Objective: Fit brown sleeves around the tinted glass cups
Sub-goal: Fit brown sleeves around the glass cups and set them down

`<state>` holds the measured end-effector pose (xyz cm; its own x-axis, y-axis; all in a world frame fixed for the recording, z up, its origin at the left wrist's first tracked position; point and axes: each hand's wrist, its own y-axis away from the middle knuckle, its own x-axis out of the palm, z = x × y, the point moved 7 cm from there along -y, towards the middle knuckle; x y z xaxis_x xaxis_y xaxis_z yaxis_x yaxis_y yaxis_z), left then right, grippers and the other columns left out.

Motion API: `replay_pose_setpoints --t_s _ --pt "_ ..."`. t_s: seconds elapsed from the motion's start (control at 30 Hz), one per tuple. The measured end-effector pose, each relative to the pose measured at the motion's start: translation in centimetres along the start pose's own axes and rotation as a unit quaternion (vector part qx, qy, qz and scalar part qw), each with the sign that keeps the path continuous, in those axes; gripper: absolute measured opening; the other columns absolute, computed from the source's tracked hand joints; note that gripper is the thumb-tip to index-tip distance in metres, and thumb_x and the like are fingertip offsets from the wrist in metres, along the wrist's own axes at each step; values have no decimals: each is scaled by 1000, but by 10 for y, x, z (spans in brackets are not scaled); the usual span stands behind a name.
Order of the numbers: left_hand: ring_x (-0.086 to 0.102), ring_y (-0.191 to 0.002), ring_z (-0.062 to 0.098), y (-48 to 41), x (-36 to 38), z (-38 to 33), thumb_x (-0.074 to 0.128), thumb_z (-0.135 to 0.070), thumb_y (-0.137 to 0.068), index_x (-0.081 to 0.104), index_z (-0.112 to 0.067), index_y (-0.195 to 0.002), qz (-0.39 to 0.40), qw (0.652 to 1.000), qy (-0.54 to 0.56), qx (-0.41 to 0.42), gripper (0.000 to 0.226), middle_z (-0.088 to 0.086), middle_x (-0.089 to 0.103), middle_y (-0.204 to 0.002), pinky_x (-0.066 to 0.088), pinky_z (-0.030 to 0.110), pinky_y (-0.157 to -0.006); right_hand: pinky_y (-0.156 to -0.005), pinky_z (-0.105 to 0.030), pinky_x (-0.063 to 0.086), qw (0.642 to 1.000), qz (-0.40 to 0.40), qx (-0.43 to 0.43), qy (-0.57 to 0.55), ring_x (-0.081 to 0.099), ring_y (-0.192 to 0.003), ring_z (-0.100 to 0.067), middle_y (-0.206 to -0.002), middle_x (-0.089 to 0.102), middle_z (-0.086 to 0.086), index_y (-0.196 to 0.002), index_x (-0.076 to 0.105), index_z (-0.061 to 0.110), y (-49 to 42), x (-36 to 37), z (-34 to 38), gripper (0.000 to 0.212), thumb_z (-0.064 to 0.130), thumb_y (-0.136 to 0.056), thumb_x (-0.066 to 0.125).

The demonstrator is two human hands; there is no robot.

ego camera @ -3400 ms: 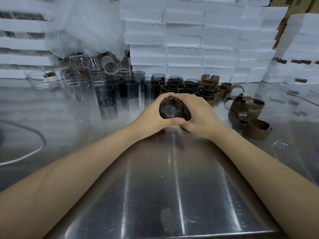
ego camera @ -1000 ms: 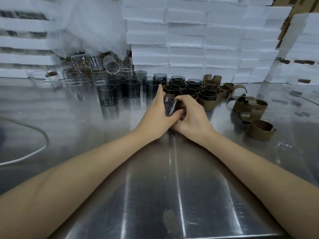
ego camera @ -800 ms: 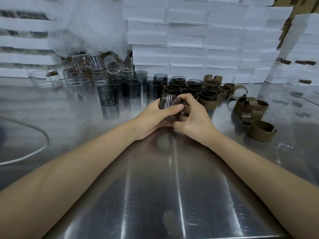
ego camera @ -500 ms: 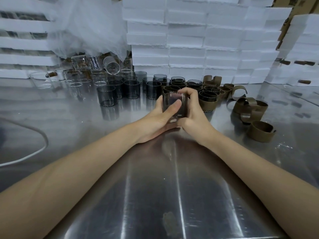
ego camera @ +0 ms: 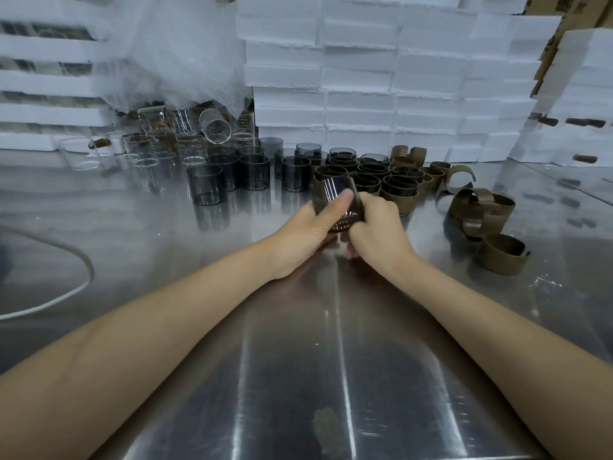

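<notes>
Moved: my right fingers, over the cup's top rim half a second ago, now sit lower on its right side. The cup has stayed in the same spot and my left thumb still lies across its front.
Tinted cup (ego camera: 331, 192): held off the surface (ego camera: 292, 376) between both hands, just in front of the sleeved cups (ego camera: 399, 194).
Brown sleeve (ego camera: 359, 202): a strip shows along the cup's right edge, under my right fingers. I cannot tell how far round it reaches.
Left hand (ego camera: 305, 237): cradles the cup from the left, thumb stretched up its near face, fingers hidden behind.
Right hand (ego camera: 378, 227): knuckles up, fingers curled tight against the cup's right side.
Forearms: both low over the surface, converging at the cup.
Room behind: little, as the sleeved cups stand just beyond my right knuckles.
Room left: bare tinted cups (ego camera: 206, 189) stand apart from my left hand. Clear glasses (ego camera: 149, 147) are farther back and a cable (ego camera: 76, 287) loops well to the left.
Room right: loose sleeves (ego camera: 481, 210) lie well apart from my right wrist.
Room near: a broad steel run lies between my forearms, down to the near edge.
Back edge: foam boxes (ego camera: 365, 78) are stacked like a wall behind the cups.
</notes>
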<state>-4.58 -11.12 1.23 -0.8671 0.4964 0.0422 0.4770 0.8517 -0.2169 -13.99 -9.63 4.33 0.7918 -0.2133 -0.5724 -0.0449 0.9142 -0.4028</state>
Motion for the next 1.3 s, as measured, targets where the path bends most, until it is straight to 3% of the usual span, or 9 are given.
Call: replay_pose_setpoints --t_s 0.1,0.2,0.33,0.43,0.57,0.67,0.83,1.07,1.3 --pt "66 -92 18 -2 -10 3 51 -54 -93 62 -9 -111 -48 998 41 -14 50 11 69 -102 51 25 -86 -63 -38 53 997 -32 -23 66 62 -60 -24 -68 65 -12 -84 64 0 -1 -4 -2 25 -9 -77 42" --pt "66 -108 17 -5 -25 3 43 -48 -97 59 -7 -119 -125 988 88 -1 49 11 70 -112 49 31 -101 -89 -21 48 995 -24 -89 38 62 -101 -24 -114 63 -14 -123 58 2 4 1 14 46 -10 -80 48" --pt "57 -125 15 -3 -30 1 30 -49 -102 44 -7 -141 -150 988 29 -2 59 11 60 -135 43 33 -109 -119 -21 6 977 96 -174 79 2 -149 -18 -162 3 -6 -153 10 8 15 32 28 87 -10 -78 51" --pt "40 -138 8 -2 -27 3 32 -58 -98 16 -4 -154 -131 985 -110 -32 79 2 41 -151 32 21 -113 -121 -31 -2 980 105 -140 99 -16 -148 -20 -161 -18 -6 -151 -12 8 14 37 19 96 -5 -80 52" --pt "49 -104 -10 2 -23 -1 36 -50 -100 29 -3 -136 -132 974 -183 -10 59 -14 51 -116 36 -6 -72 -117 -19 12 995 72 -71 7 0 -148 -13 -162 -3 -5 -151 -15 12 6 26 10 97 -9 -82 51" --pt "52 -100 -4 3 -19 -3 37 -44 -100 35 -4 -127 -124 971 -204 8 48 -2 52 -117 40 0 -75 -88 -3 36 998 36 -22 -52 52 -114 -9 -129 51 3 -152 13 12 -1 16 2 85 -6 -82 57" --pt "57 -112 9 5 -21 -3 40 -66 -82 43 -10 -123 -132 981 -139 17 69 1 59 -118 45 21 -96 -70 -19 45 983 102 15 -153 57 -73 -1 -84 58 4 -109 51 7 -2 19 -5 42 -16 -75 55" --pt "63 -112 26 1 -33 -1 37 -57 -98 39 -9 -127 -212 977 -22 -6 55 16 59 -124 49 50 -101 -108 -42 41 981 131 3 -142 57 -119 -20 -126 58 -7 -144 29 12 -1 30 -6 66 -1 -88 61" --pt "55 -120 20 11 -22 -21 20 -42 -106 54 -13 -133 -203 942 -261 55 52 9 59 -128 43 36 -106 -90 -28 53 979 32 10 -200 65 -101 -8 -112 65 -1 -123 40 20 -4 15 -15 61 11 -77 79"
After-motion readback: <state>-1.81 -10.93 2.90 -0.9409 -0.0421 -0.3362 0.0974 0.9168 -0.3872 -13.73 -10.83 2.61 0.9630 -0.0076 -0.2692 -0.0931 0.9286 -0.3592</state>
